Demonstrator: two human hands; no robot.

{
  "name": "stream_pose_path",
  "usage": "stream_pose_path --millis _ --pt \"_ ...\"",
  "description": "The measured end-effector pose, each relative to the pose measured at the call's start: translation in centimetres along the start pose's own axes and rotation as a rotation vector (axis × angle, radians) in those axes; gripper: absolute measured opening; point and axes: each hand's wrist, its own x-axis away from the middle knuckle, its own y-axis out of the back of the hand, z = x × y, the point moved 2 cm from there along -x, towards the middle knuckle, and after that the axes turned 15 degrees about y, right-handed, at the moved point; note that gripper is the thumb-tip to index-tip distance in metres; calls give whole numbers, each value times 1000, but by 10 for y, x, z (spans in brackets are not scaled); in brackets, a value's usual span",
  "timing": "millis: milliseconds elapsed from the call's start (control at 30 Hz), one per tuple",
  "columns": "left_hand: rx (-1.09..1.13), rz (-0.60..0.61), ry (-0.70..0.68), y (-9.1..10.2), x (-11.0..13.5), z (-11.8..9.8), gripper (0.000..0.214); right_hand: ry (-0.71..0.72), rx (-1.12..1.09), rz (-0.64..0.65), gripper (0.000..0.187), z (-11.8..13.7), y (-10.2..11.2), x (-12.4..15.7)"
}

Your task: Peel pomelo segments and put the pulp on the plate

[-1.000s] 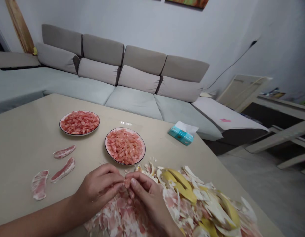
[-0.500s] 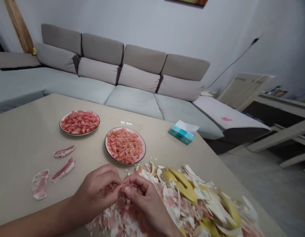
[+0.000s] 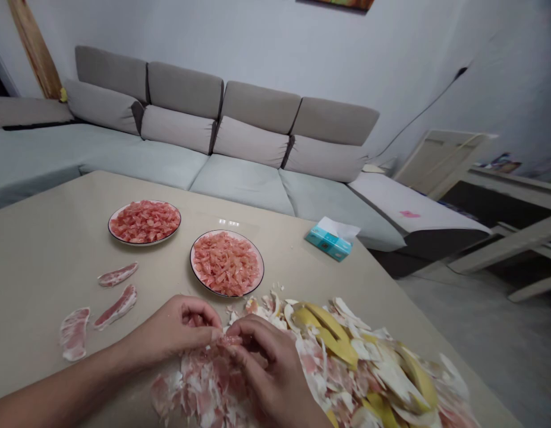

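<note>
Over a pile of torn membrane, my left hand (image 3: 177,330) and my right hand (image 3: 270,359) meet fingertip to fingertip. A small piece of pink pomelo flesh (image 3: 230,340) is pinched between the right thumb and fingers. The left thumb and forefinger close on its near end, and some pink shows inside the curled left fingers. Just beyond the hands, a dark-rimmed plate (image 3: 261,261) holds a heap of peeled pulp. Three unpeeled pomelo segments, including the middle segment (image 3: 117,307), lie to the left on the table.
Another plate of pulp (image 3: 145,222) stands farther back on the left. Yellow and white pomelo peel (image 3: 333,342) and membrane scraps (image 3: 199,380) cover the near right of the table (image 3: 30,255). A blue tissue pack (image 3: 331,239) lies near the right edge. A grey sofa (image 3: 239,178) stands behind.
My left hand has turned slightly, its fingers lifting and curling above the thumb. The right fingers have shifted, so the pink piece shows more plainly between the hands. The plates and segments stay put.
</note>
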Motion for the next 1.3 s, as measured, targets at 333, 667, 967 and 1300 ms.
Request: stream_pose_path --millis 333,667,967,1300 --pt "-354 -244 -268 -3 10 -14 14 -43 8 -19 7 -4 3 -5" --pt "-435 -272 -470 -3 12 -5 17 -49 -11 -12 7 -3 1 -5" --pt "-453 -378 -455 -12 15 -8 13 -408 -406 -134 22 -10 -16 0" --pt "-323 -278 -249 -7 12 -9 12 -169 15 -88 4 -6 0 -4"
